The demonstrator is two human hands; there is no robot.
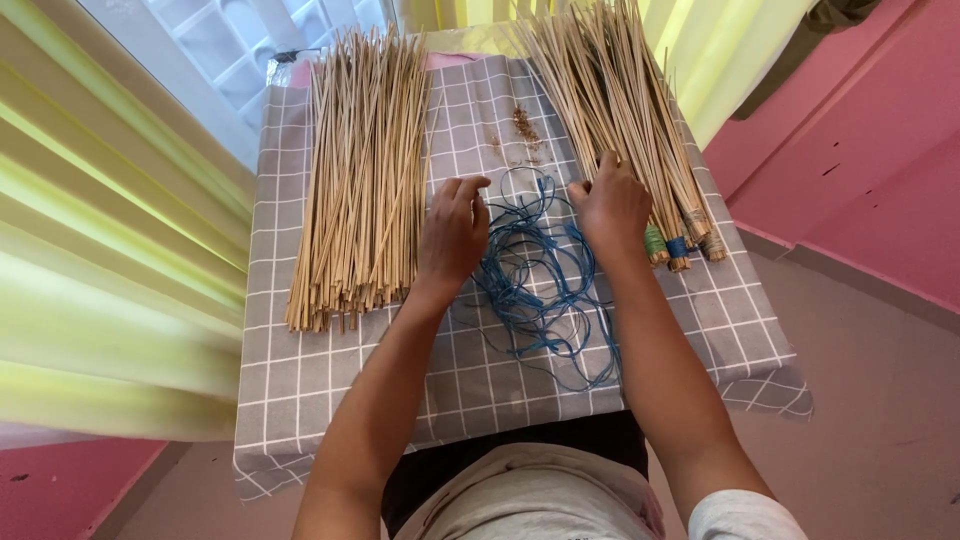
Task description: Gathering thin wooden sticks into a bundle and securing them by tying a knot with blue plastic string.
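Observation:
A loose pile of thin tan sticks lies on the left of a small table covered with a grey checked cloth. On the right lie bundles of the same sticks, their near ends bound with green and blue thread. A tangle of blue thread rests between them. My left hand lies palm down beside the loose pile, fingertips at the thread's edge. My right hand rests on the bound bundles, fingers curled among the sticks. Whether either hand pinches a strand of thread is not visible.
Brown crumbs lie on the cloth at the back. Yellow-green curtains hang at the left and behind the table. A pink wall stands at the right, with a bare floor below it.

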